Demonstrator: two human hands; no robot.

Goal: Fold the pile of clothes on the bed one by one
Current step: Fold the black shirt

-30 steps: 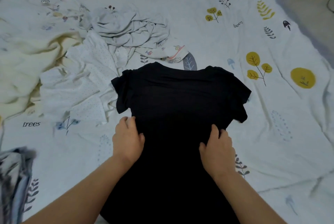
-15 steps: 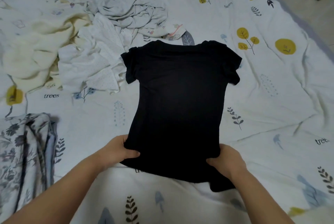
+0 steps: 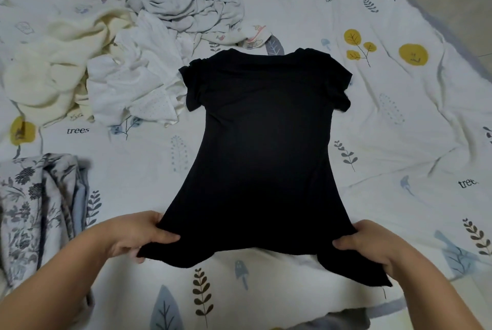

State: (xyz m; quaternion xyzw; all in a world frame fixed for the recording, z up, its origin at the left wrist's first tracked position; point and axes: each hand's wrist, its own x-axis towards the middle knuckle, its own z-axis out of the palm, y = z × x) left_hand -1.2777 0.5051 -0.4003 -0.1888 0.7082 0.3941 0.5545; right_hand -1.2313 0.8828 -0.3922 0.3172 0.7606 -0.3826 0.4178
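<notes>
Black shirt (image 3: 263, 148) flat on bed (image 3: 399, 143) — hem corners pinched between both hands' fingers (image 3: 162, 236).

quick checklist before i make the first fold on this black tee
1. Left hand grips the hem corner: ok.
2. Right hand grips the other hem corner: ok.
3. Black t-shirt body lies flat: ok.
4. Hem straight: not ok, it sags in the middle and the right corner hangs lower.
5. Sleeves smooth: not ok, both look bunched.
6. Clear of the unfolded pile: cannot tell, the left sleeve sits right at its edge.
</notes>
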